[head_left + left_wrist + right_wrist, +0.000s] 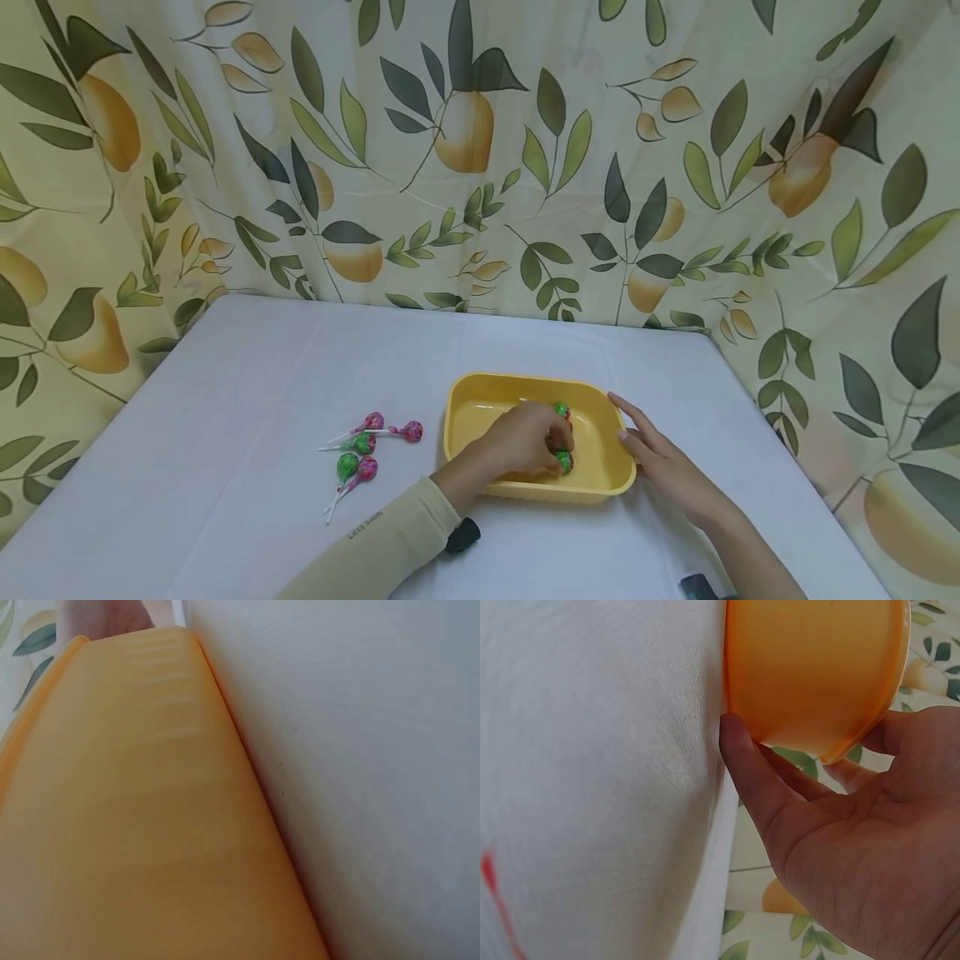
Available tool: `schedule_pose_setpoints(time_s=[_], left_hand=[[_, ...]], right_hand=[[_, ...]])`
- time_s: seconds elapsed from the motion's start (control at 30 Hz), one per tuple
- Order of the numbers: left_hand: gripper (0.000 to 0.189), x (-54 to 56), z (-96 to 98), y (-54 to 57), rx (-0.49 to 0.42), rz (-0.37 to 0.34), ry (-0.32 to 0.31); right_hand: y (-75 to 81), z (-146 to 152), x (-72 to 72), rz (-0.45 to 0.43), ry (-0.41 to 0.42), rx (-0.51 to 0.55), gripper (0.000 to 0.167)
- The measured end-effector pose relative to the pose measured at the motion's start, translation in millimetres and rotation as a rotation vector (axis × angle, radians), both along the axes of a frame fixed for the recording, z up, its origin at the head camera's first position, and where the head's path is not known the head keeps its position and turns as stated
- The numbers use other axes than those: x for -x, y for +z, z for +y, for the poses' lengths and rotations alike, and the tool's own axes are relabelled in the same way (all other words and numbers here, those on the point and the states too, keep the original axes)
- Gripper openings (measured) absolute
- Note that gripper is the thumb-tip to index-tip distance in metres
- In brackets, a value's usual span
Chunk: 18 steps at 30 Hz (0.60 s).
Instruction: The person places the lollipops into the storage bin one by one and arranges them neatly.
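Observation:
My left hand (525,439) reaches down into a yellow plastic tray (467,392), its fingers curled at a green-wrapped lollipop (564,462) and pinching it. Another lollipop, with a green and red wrapper (562,410), shows just beyond the knuckles, partly hidden by the hand. At the tray's right end, my right hand (663,462) steadies it with extended fingers touching the rim and outer wall. The right wrist view has these fingers (742,754) against the tray's end wall (817,675). Only the tray's ribbed outer side (150,795) fills most of the left wrist view.
Several lollipops in pink (412,431) and green (347,467) wrappers lie in a loose group left of the tray, white sticks pointing left and toward me. A white cloth (247,400) covers the table. Behind hangs a fruit-and-leaf patterned curtain (480,208).

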<state>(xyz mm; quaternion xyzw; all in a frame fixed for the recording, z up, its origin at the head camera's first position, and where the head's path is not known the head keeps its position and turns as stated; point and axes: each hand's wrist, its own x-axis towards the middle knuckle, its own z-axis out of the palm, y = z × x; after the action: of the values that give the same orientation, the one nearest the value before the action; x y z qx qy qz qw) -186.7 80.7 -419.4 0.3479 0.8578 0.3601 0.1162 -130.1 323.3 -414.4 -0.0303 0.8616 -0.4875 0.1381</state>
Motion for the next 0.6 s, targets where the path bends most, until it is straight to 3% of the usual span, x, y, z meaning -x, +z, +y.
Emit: schedule_pose_setpoints(time_s=[0.2,0.43,0.6], left_hand=[[0.020,1.4,-4.6,5.9,-0.044,-0.005,-0.026],[0.020,3.9,-17.0,16.8,-0.001,0.034,-0.001],[0.022,7.8,-30.6,19.8,-0.022,0.032,0.012]], right_hand=[[1.2,-1,-1.1,0.000,-0.013,-0.012,0.060],[1.6,0,-1.4,0.003,-0.019,-0.017,0.059],[0.7,0,-1.2,-0.002,-0.023,-0.018,0.060]])
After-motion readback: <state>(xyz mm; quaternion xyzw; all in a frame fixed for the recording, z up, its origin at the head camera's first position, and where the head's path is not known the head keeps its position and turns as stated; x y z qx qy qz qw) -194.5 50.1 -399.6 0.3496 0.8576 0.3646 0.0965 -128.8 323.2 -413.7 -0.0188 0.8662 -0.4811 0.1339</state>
